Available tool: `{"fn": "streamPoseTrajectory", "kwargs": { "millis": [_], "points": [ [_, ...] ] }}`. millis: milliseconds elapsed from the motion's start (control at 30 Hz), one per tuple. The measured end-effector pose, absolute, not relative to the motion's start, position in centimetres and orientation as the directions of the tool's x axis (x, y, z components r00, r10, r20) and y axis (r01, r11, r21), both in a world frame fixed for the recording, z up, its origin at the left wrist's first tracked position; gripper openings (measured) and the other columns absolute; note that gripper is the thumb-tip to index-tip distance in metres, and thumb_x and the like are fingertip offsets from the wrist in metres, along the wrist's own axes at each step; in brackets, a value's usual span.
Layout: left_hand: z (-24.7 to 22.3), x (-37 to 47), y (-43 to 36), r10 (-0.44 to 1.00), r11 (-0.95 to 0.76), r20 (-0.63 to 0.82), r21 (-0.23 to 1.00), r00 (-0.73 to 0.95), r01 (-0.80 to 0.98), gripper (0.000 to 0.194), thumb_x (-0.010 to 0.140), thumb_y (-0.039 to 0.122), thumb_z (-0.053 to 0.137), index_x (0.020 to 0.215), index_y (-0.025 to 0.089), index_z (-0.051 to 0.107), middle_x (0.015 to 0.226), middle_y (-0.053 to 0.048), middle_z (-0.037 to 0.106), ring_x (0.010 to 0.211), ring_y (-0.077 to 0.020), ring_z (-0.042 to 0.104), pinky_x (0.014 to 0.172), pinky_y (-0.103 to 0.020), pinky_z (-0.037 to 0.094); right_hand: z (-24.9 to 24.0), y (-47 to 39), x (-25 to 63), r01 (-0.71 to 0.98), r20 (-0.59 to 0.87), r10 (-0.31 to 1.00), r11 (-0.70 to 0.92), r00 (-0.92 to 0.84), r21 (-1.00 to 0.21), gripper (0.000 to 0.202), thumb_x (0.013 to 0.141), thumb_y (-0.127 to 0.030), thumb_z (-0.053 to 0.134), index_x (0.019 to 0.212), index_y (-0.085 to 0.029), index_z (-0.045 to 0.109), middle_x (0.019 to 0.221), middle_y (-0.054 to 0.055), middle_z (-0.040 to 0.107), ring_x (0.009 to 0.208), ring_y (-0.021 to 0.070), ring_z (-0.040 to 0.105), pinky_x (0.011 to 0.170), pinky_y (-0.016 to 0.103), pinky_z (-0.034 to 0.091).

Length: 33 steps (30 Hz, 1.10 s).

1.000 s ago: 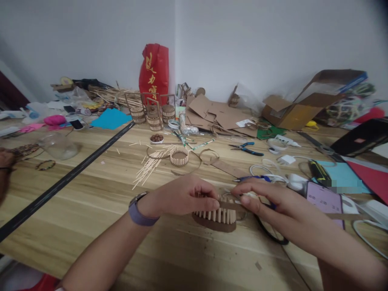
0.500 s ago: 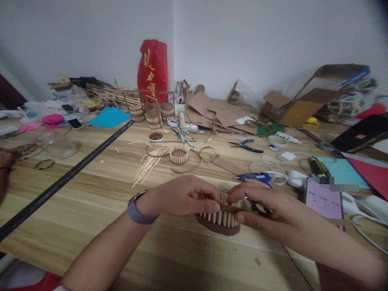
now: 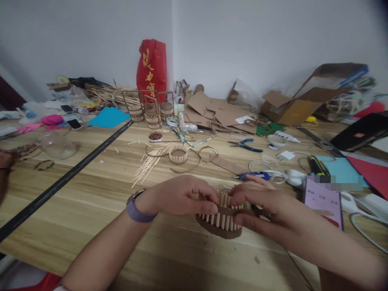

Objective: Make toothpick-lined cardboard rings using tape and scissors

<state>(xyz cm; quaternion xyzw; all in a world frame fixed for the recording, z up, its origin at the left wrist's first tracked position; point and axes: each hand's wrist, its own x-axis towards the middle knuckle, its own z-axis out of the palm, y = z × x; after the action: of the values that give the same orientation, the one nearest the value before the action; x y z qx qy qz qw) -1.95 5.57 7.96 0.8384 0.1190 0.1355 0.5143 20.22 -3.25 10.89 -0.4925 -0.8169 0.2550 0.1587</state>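
Note:
A small basket of upright wooden sticks on a brown cardboard base [image 3: 220, 221] is between my hands at the front of the table. Around its sticks runs a brown cardboard strip [image 3: 226, 210]. My left hand [image 3: 194, 198], with a watch on the wrist, is closed on the strip and the basket's left side, thumb in front. My right hand [image 3: 257, 202] pinches the strip at the right side, thumb below and fingers over the rim. Part of the rim is hidden behind my fingers.
Beyond my hands lie a blue glue gun [image 3: 253, 176], loose sticks [image 3: 148, 165], a small stick ring [image 3: 178, 154] and pliers [image 3: 245, 144]. A phone [image 3: 323, 200] lies at right. Three handled baskets [image 3: 153, 120] stand behind. Another person's hand [image 3: 6, 161] is at far left.
My right hand has shifted slightly left along the strip, and its fingers have moved a little. The basket is slightly turned; my left hand has hardly moved.

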Motion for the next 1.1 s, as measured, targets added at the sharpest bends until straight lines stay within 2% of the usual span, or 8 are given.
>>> {"fn": "streamPoseTrajectory", "kwargs": {
  "millis": [200, 367, 500, 600, 733, 867, 1000, 1100],
  "points": [
    [7.8, -2.0, 5.6, 0.311, -0.557, 0.124, 0.827, 0.942, 0.075, 0.022, 0.091, 0.036, 0.058, 0.088, 0.016, 0.069, 0.085, -0.003, 0.068, 0.082, -0.0148, 0.059, 0.077, -0.024, 0.042, 10.8, -3.3, 19.8, 0.702, -0.049, 0.881, 0.340, -0.470, -0.625, 0.022, 0.093, -0.036, 0.054, 0.082, -0.023, 0.067, 0.086, 0.003, 0.069, 0.086, 0.0198, 0.060, 0.078, 0.032, 0.045],
    [7.6, -1.2, 4.9, 0.262, -0.636, 0.119, 0.768, 0.958, 0.079, 0.029, 0.092, 0.042, 0.059, 0.087, 0.017, 0.072, 0.082, -0.005, 0.071, 0.081, -0.0168, 0.059, 0.075, -0.026, 0.041, 10.3, -3.6, 19.3, 0.732, -0.100, 0.879, 0.321, -0.467, -0.602, 0.021, 0.093, -0.033, 0.055, 0.078, -0.022, 0.064, 0.079, 0.001, 0.066, 0.084, 0.0181, 0.058, 0.073, 0.030, 0.043],
    [7.6, -0.6, 4.0, 0.306, -0.662, 0.175, 0.746, 0.936, 0.076, 0.037, 0.095, 0.044, 0.053, 0.078, 0.015, 0.069, 0.077, -0.005, 0.068, 0.079, -0.0163, 0.058, 0.080, -0.027, 0.041, 10.4, -3.6, 19.0, 0.737, -0.102, 0.874, 0.333, -0.476, -0.588, 0.024, 0.093, -0.032, 0.055, 0.073, -0.022, 0.064, 0.077, 0.002, 0.066, 0.082, 0.0181, 0.057, 0.071, 0.030, 0.042],
    [8.0, -0.7, 3.6, 0.338, -0.671, 0.223, 0.738, 0.914, 0.068, 0.037, 0.096, 0.043, 0.051, 0.076, 0.016, 0.068, 0.077, -0.005, 0.067, 0.084, -0.0173, 0.058, 0.085, -0.028, 0.040, 10.7, -3.4, 19.3, 0.715, -0.065, 0.882, 0.332, -0.466, -0.615, 0.027, 0.093, -0.039, 0.056, 0.075, -0.022, 0.068, 0.078, 0.002, 0.069, 0.082, 0.0187, 0.059, 0.074, 0.032, 0.043],
    [8.5, -1.2, 3.7, 0.364, -0.648, 0.211, 0.757, 0.907, 0.085, 0.034, 0.096, 0.041, 0.052, 0.076, 0.018, 0.068, 0.077, -0.003, 0.066, 0.090, -0.0178, 0.057, 0.083, -0.026, 0.041, 11.0, -3.3, 20.0, 0.689, -0.054, 0.886, 0.318, -0.460, -0.651, 0.027, 0.090, -0.044, 0.058, 0.077, -0.023, 0.068, 0.078, 0.003, 0.071, 0.078, 0.0189, 0.060, 0.072, 0.032, 0.044],
    [8.6, -1.5, 4.1, 0.368, -0.634, 0.207, 0.769, 0.906, 0.082, 0.037, 0.096, 0.045, 0.050, 0.077, 0.018, 0.068, 0.079, -0.004, 0.068, 0.090, -0.0180, 0.057, 0.085, -0.027, 0.041, 11.2, -3.3, 20.4, 0.677, -0.072, 0.881, 0.305, -0.468, -0.670, 0.027, 0.091, -0.041, 0.056, 0.074, -0.023, 0.065, 0.076, 0.002, 0.069, 0.077, 0.0182, 0.061, 0.068, 0.030, 0.044],
    [8.4, -1.5, 4.6, 0.339, -0.644, 0.194, 0.761, 0.921, 0.077, 0.043, 0.095, 0.050, 0.048, 0.078, 0.016, 0.069, 0.077, -0.005, 0.066, 0.085, -0.0179, 0.058, 0.081, -0.027, 0.042, 11.1, -3.3, 20.3, 0.690, -0.058, 0.882, 0.323, -0.467, -0.648, 0.028, 0.092, -0.039, 0.055, 0.072, -0.022, 0.064, 0.072, 0.001, 0.067, 0.074, 0.0177, 0.059, 0.067, 0.030, 0.042],
    [8.2, -1.2, 4.5, 0.319, -0.646, 0.163, 0.758, 0.934, 0.088, 0.040, 0.094, 0.050, 0.053, 0.082, 0.016, 0.071, 0.075, -0.005, 0.066, 0.080, -0.0170, 0.059, 0.075, -0.026, 0.042, 10.9, -3.5, 20.1, 0.697, -0.059, 0.877, 0.336, -0.476, -0.633, 0.026, 0.093, -0.036, 0.055, 0.073, -0.023, 0.065, 0.075, 0.001, 0.067, 0.077, 0.0178, 0.059, 0.069, 0.030, 0.042]
  ]
}}
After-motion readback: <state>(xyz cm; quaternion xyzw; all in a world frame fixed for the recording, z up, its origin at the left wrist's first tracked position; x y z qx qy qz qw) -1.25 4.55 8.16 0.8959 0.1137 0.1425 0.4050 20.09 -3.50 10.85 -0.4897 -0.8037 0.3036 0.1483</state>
